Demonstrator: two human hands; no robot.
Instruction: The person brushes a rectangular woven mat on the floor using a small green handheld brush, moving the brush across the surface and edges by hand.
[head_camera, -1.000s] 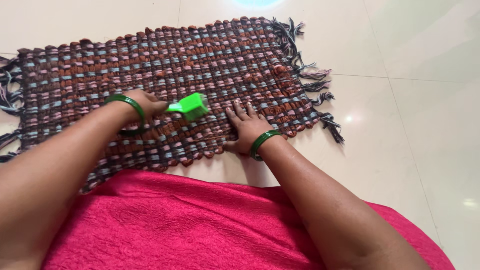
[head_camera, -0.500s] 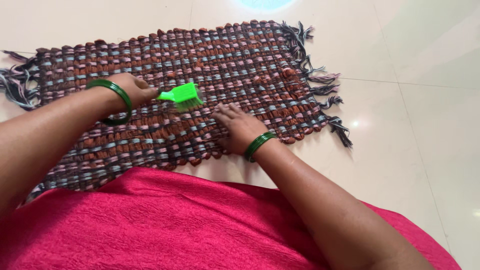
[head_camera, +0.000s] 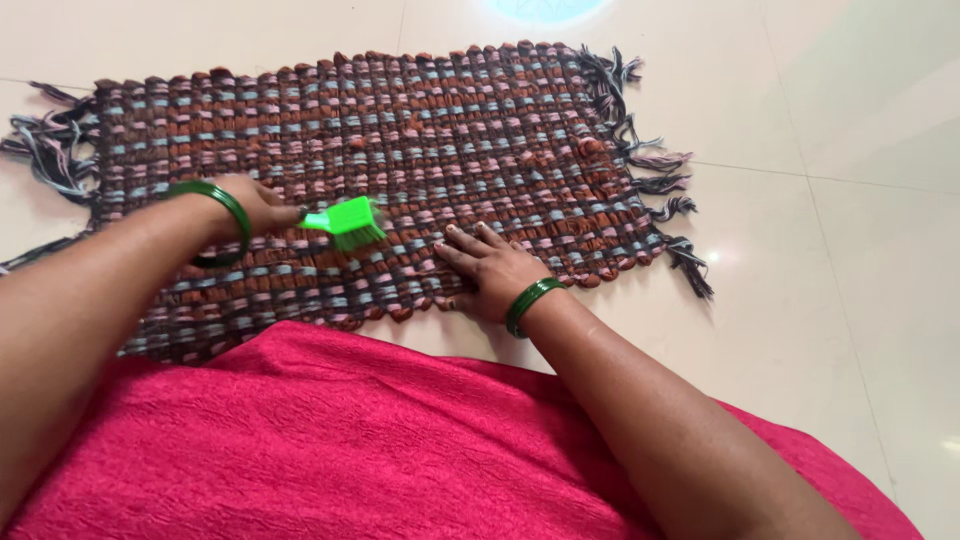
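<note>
A woven rag mat (head_camera: 420, 140) in brown, grey and pink lies flat on the pale tiled floor, with dark fringe at both short ends. My left hand (head_camera: 255, 205) is closed on the handle of a small bright green brush (head_camera: 345, 222), whose bristles rest on the mat near its front middle. My right hand (head_camera: 490, 270) lies flat, fingers spread, pressing on the mat's near edge just right of the brush. Both wrists wear green bangles.
Red cloth (head_camera: 350, 440) covers my lap along the bottom and overlaps the mat's near edge. Cream floor tiles (head_camera: 830, 250) stretch to the right and behind, with a bright light reflection (head_camera: 545, 8) at the top.
The green brush has shifted slightly left along the mat with my left hand. My right hand stays pressed near the mat's front edge. The view has tilted a little.
</note>
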